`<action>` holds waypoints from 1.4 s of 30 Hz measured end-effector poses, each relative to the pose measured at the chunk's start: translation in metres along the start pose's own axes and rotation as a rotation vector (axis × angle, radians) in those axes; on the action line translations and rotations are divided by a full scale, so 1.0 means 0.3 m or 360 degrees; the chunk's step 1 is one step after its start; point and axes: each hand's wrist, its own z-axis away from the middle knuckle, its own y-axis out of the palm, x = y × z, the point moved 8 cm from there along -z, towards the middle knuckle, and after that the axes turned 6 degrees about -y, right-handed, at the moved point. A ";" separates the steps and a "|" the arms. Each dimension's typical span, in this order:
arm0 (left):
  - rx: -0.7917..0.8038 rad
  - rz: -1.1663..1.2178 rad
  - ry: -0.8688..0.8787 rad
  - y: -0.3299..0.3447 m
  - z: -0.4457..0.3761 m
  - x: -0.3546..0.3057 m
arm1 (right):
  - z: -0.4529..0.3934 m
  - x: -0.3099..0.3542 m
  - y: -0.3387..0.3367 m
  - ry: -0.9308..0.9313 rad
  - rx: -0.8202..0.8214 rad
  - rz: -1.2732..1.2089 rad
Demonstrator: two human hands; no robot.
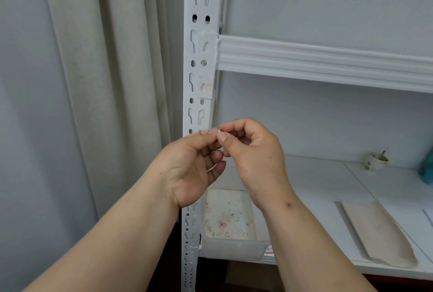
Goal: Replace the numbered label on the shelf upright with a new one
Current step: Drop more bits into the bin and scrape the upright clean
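Observation:
The white slotted shelf upright (199, 34) runs down the middle of the head view. A faint reddish patch of label residue (204, 85) marks its beam bracket. In front of the upright, below that patch, my left hand (187, 170) and my right hand (253, 151) meet fingertip to fingertip. Between them they pinch a tiny white scrap of label (219, 130). No whole numbered label shows on the upright.
A clear plastic tray (232, 247) with several red-and-white label scraps sits on the lower shelf under my hands. A folded beige cloth (375, 230), a small cup (376, 161) and a teal object (427, 167) lie to the right. A curtain (105, 80) hangs left of the upright.

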 end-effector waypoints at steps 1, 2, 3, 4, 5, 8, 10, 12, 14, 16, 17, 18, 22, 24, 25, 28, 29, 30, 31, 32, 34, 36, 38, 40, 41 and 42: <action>0.0010 0.0022 -0.0045 -0.002 0.001 0.009 | 0.001 -0.006 -0.003 0.0011 0.0009 0.0013; 0.0015 0.0042 -0.0086 -0.006 0.001 0.020 | 0.002 -0.015 -0.005 0.0031 0.0018 0.0017; 0.0018 0.0063 -0.0121 -0.010 0.000 0.030 | 0.004 -0.024 -0.007 0.0052 0.0028 0.0015; 0.0019 0.0080 -0.0144 -0.013 -0.003 0.037 | 0.005 -0.033 -0.009 0.0067 0.0035 0.0015; 0.0014 0.0096 -0.0160 -0.018 -0.004 0.046 | 0.009 -0.042 -0.010 0.0079 0.0038 0.0022; 0.0009 0.0094 -0.0172 -0.025 -0.007 0.062 | 0.011 -0.056 -0.017 0.0081 0.0033 0.0079; -0.0023 0.0079 -0.0175 -0.031 -0.007 0.071 | 0.011 -0.063 -0.020 0.0081 0.0033 0.0135; -0.0055 0.0058 -0.0171 -0.038 -0.011 0.077 | 0.009 -0.069 -0.025 0.0055 0.0021 0.0222; -0.0082 0.0036 -0.0159 -0.040 -0.018 0.079 | 0.005 -0.076 -0.029 0.0020 0.0002 0.0328; -0.0095 0.0032 -0.0144 -0.040 -0.027 0.081 | 0.001 -0.084 -0.032 -0.0006 -0.0008 0.0416; -0.0096 0.0030 -0.0133 -0.039 -0.031 0.081 | -0.001 -0.088 -0.033 -0.0014 -0.0013 0.0458; -0.0096 0.0024 -0.0121 -0.039 -0.035 0.082 | -0.002 -0.092 -0.034 -0.0022 -0.0016 0.0495; -0.0115 -0.0062 -0.0020 -0.042 -0.054 0.078 | -0.004 -0.101 -0.038 -0.0048 0.0007 0.0675; -0.0108 -0.0138 0.0037 -0.039 -0.061 0.077 | -0.006 -0.110 -0.041 -0.0055 0.0020 0.0774; -0.0113 -0.0174 0.0058 -0.040 -0.064 0.077 | -0.007 -0.114 -0.043 -0.0060 0.0022 0.0820; -0.0142 -0.0231 0.0076 -0.046 -0.076 0.082 | -0.011 -0.126 -0.043 -0.0090 0.0048 0.0952; -0.0148 -0.0236 0.0073 -0.049 -0.081 0.085 | -0.012 -0.129 -0.042 -0.0106 0.0060 0.0983; -0.0154 -0.0241 0.0067 -0.051 -0.087 0.088 | -0.012 -0.132 -0.042 -0.0121 0.0072 0.1013; -0.0163 -0.0243 0.0058 -0.055 -0.093 0.094 | -0.012 -0.134 -0.041 -0.0129 0.0085 0.1041; -0.0166 -0.0243 0.0046 -0.058 -0.100 0.100 | -0.012 -0.140 -0.040 -0.0126 0.0097 0.1061; -0.0150 -0.0229 0.0015 -0.061 -0.113 0.113 | -0.015 -0.160 -0.045 -0.0070 0.0099 0.1037; -0.0126 -0.0194 -0.0016 -0.059 -0.124 0.125 | -0.020 -0.185 -0.061 0.0027 0.0062 0.0912; -0.0137 -0.0178 -0.0016 -0.053 -0.131 0.128 | -0.021 -0.211 -0.080 0.0146 0.0032 0.0668; -0.0174 -0.0190 -0.0005 -0.045 -0.139 0.128 | -0.021 -0.232 -0.089 0.0249 0.0045 0.0454; -0.0187 -0.0187 -0.0010 -0.041 -0.143 0.131 | -0.021 -0.238 -0.093 0.0285 0.0054 0.0386; -0.0195 -0.0175 -0.0025 -0.038 -0.146 0.136 | -0.021 -0.245 -0.097 0.0310 0.0058 0.0329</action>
